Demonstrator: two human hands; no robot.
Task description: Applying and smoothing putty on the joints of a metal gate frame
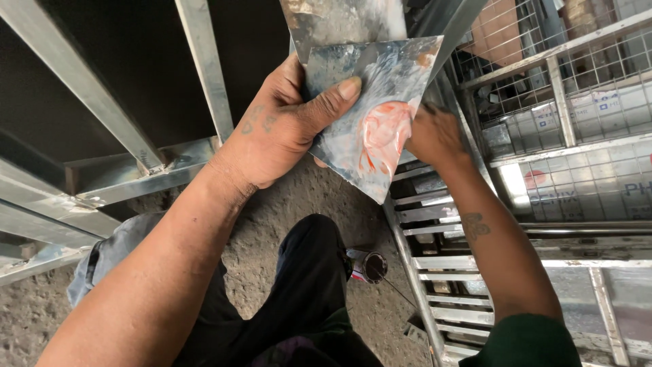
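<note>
Apparently the filler work is somewhere in the middle, judging by what lies in the hands. The left hand (pixel 285 129) grasps a flat metal plate (pixel 370 115), thumb pressed across its face and fingers behind it, holding it up tilted with one corner pointing down. On the plate, just below the thumb, sits a smear of pale paste streaked with orange-red (pixel 384 136); the two colours are only partly blended, so I would say the mixing is begun and not finished. A second blade (pixel 339 20) shows just above the plate, its edge touching or overlapping the plate's upper edge; it too is crusted with grey residue. The right hand (pixel 435 136) is just beside the plate's right edge and partly behind it, curled, but whether it grips a handle or simply rests against the steel frame (pixel 435 272) I cannot tell. That frame, a ladder of welded slats, runs down below the right hand, and its bars look bare grey metal with no fresh paste that I can make out, so the spreading seems still to be done. Below both hands, between the person's knee and the frame, a small can (pixel 370 266) lies on the rough ground. More steel bars (pixel 204 68) cross to the left of the left hand.
</note>
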